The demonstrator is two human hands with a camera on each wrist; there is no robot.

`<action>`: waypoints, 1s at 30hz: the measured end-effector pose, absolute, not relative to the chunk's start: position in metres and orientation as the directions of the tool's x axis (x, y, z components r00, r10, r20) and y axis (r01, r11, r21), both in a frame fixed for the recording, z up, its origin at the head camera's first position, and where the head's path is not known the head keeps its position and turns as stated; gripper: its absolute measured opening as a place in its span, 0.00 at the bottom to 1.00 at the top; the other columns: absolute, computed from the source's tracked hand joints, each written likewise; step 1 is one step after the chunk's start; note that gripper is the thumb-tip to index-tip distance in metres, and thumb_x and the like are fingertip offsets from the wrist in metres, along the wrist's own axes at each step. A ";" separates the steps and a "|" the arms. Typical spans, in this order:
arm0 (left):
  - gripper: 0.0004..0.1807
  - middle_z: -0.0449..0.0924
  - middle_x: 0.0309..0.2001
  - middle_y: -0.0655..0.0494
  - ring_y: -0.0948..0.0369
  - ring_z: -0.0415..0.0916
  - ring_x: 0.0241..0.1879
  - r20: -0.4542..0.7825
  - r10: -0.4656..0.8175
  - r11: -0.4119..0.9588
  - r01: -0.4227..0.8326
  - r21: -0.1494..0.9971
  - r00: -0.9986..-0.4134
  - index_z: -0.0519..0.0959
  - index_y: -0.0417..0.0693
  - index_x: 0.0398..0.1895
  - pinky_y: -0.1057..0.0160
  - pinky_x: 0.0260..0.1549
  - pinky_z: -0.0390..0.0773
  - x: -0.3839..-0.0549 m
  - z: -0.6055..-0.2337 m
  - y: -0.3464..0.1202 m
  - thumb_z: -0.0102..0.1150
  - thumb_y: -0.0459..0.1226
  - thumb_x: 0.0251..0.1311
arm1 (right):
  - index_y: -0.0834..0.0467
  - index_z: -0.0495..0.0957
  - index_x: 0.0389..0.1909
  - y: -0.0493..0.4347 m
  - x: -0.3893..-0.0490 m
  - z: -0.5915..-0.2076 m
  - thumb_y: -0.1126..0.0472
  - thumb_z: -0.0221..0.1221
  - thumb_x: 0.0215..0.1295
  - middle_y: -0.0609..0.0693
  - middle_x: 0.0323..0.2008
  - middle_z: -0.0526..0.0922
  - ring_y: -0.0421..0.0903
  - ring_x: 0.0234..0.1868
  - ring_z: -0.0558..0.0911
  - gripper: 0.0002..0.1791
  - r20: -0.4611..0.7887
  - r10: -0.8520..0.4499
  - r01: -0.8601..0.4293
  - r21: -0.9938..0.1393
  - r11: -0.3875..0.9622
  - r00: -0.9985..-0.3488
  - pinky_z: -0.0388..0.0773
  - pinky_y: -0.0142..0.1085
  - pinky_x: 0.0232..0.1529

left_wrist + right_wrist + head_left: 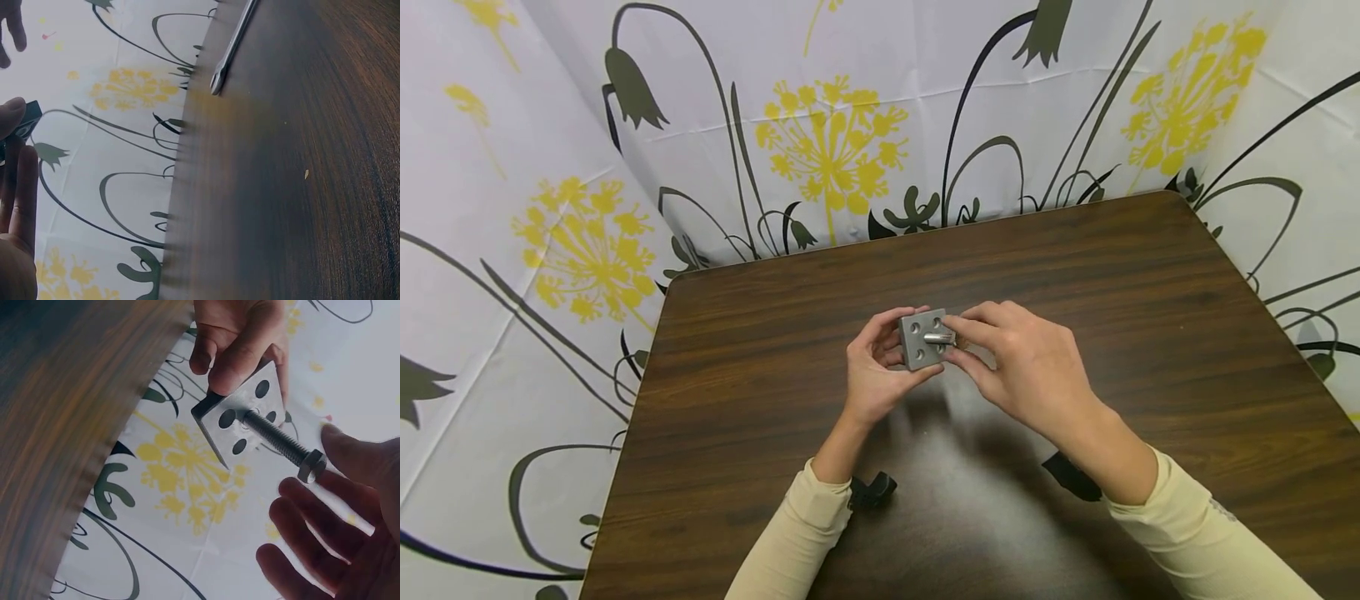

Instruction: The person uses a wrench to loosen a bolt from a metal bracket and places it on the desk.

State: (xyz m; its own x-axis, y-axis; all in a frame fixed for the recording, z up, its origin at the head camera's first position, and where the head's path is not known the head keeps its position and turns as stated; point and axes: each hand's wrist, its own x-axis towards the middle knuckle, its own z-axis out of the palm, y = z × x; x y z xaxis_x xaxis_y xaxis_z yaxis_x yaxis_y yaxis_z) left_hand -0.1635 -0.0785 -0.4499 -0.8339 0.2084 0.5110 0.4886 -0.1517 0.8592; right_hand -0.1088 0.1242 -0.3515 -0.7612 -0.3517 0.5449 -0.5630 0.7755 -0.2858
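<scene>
A grey metal block [910, 342] with several round holes in its face is gripped at its edges by my left hand [877, 379], above the table. From the middle of that face a hex bolt [278, 439] sticks out, its threaded shank bare and its head outward. My right hand [1037, 362] is beside the bolt head. In the right wrist view its thumb stands apart from the head, and the index finger passes just behind it; contact cannot be told. The left wrist view catches only a dark corner of the block [32, 115], between thumb and fingers.
A silver wrench-like tool [232, 50] lies on the wood-grain table [737, 400], seen in the left wrist view. Black pieces of the wrist gear [872, 492] show beneath the forearms. A flower-patterned curtain [865, 50] hangs behind and at the sides of the table.
</scene>
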 end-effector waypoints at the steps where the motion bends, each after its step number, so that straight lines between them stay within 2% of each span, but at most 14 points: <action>1: 0.41 0.79 0.56 0.42 0.46 0.81 0.48 0.513 0.208 -0.151 0.491 0.858 -0.833 0.74 0.35 0.58 0.57 0.34 0.84 -0.164 -0.450 -0.079 0.75 0.15 0.32 | 0.53 0.87 0.47 0.124 -0.109 -0.351 0.52 0.70 0.58 0.44 0.34 0.84 0.42 0.27 0.79 0.17 0.544 -0.340 -0.551 -0.287 0.783 -0.767 0.72 0.35 0.17; 3: 0.41 0.79 0.56 0.42 0.46 0.81 0.48 0.512 0.207 -0.151 0.490 0.859 -0.833 0.74 0.35 0.58 0.57 0.34 0.84 -0.164 -0.450 -0.079 0.75 0.15 0.32 | 0.53 0.87 0.46 0.124 -0.109 -0.351 0.49 0.69 0.59 0.44 0.29 0.84 0.41 0.22 0.76 0.17 0.540 -0.321 -0.529 -0.286 0.799 -0.778 0.67 0.34 0.14; 5: 0.41 0.79 0.56 0.43 0.46 0.81 0.48 0.508 0.208 -0.152 0.486 0.861 -0.836 0.74 0.35 0.57 0.56 0.34 0.84 -0.163 -0.449 -0.079 0.75 0.15 0.32 | 0.53 0.88 0.44 0.123 -0.109 -0.351 0.51 0.69 0.59 0.43 0.28 0.84 0.40 0.21 0.76 0.15 0.535 -0.328 -0.531 -0.284 0.799 -0.779 0.67 0.34 0.14; 8: 0.41 0.80 0.56 0.44 0.46 0.81 0.48 0.501 0.210 -0.153 0.478 0.865 -0.840 0.74 0.36 0.57 0.56 0.34 0.84 -0.163 -0.448 -0.079 0.75 0.15 0.31 | 0.51 0.87 0.45 0.124 -0.109 -0.351 0.58 0.71 0.57 0.43 0.34 0.85 0.41 0.29 0.80 0.14 0.532 -0.369 -0.568 -0.276 0.775 -0.762 0.74 0.35 0.19; 11: 0.41 0.80 0.56 0.44 0.46 0.81 0.48 0.501 0.213 -0.155 0.477 0.865 -0.839 0.74 0.37 0.57 0.55 0.33 0.84 -0.163 -0.447 -0.079 0.75 0.15 0.31 | 0.52 0.86 0.48 0.125 -0.109 -0.350 0.58 0.72 0.55 0.45 0.39 0.85 0.43 0.35 0.82 0.17 0.542 -0.381 -0.586 -0.272 0.764 -0.749 0.77 0.38 0.21; 16: 0.41 0.80 0.56 0.44 0.46 0.81 0.47 0.504 0.215 -0.161 0.479 0.863 -0.837 0.74 0.36 0.57 0.56 0.32 0.84 -0.163 -0.445 -0.079 0.75 0.15 0.31 | 0.54 0.87 0.46 0.125 -0.108 -0.351 0.49 0.69 0.59 0.45 0.31 0.85 0.43 0.24 0.79 0.18 0.537 -0.331 -0.528 -0.265 0.807 -0.776 0.70 0.36 0.14; 18: 0.41 0.80 0.56 0.44 0.46 0.81 0.47 0.498 0.215 -0.161 0.473 0.866 -0.840 0.74 0.37 0.57 0.56 0.32 0.84 -0.163 -0.445 -0.079 0.75 0.15 0.31 | 0.53 0.87 0.45 0.124 -0.108 -0.351 0.52 0.70 0.59 0.44 0.30 0.85 0.42 0.24 0.79 0.15 0.534 -0.339 -0.534 -0.265 0.803 -0.775 0.70 0.36 0.15; 22: 0.40 0.80 0.56 0.44 0.46 0.81 0.47 0.487 0.216 -0.166 0.459 0.873 -0.846 0.74 0.37 0.56 0.56 0.33 0.84 -0.162 -0.446 -0.079 0.75 0.15 0.32 | 0.52 0.87 0.45 0.125 -0.109 -0.350 0.59 0.71 0.56 0.45 0.38 0.84 0.43 0.33 0.80 0.15 0.541 -0.388 -0.592 -0.270 0.760 -0.746 0.75 0.36 0.20; 25: 0.40 0.80 0.56 0.43 0.47 0.81 0.47 0.488 0.216 -0.168 0.460 0.872 -0.846 0.74 0.36 0.56 0.57 0.33 0.84 -0.163 -0.445 -0.079 0.75 0.15 0.32 | 0.53 0.86 0.47 0.125 -0.109 -0.350 0.56 0.71 0.57 0.46 0.40 0.84 0.44 0.34 0.81 0.16 0.550 -0.372 -0.582 -0.274 0.766 -0.748 0.76 0.37 0.20; 28: 0.40 0.79 0.56 0.40 0.47 0.82 0.47 0.495 0.217 -0.169 0.467 0.868 -0.841 0.74 0.35 0.57 0.56 0.33 0.84 -0.163 -0.446 -0.079 0.75 0.15 0.32 | 0.54 0.87 0.46 0.125 -0.108 -0.350 0.50 0.70 0.58 0.46 0.35 0.85 0.43 0.28 0.81 0.18 0.541 -0.325 -0.529 -0.276 0.803 -0.776 0.73 0.37 0.16; 30: 0.40 0.78 0.56 0.38 0.48 0.82 0.46 0.498 0.216 -0.167 0.470 0.867 -0.840 0.73 0.34 0.57 0.56 0.33 0.84 -0.163 -0.446 -0.079 0.75 0.15 0.33 | 0.54 0.87 0.45 0.125 -0.108 -0.350 0.49 0.69 0.59 0.45 0.32 0.86 0.42 0.26 0.80 0.17 0.531 -0.310 -0.508 -0.278 0.816 -0.789 0.72 0.37 0.15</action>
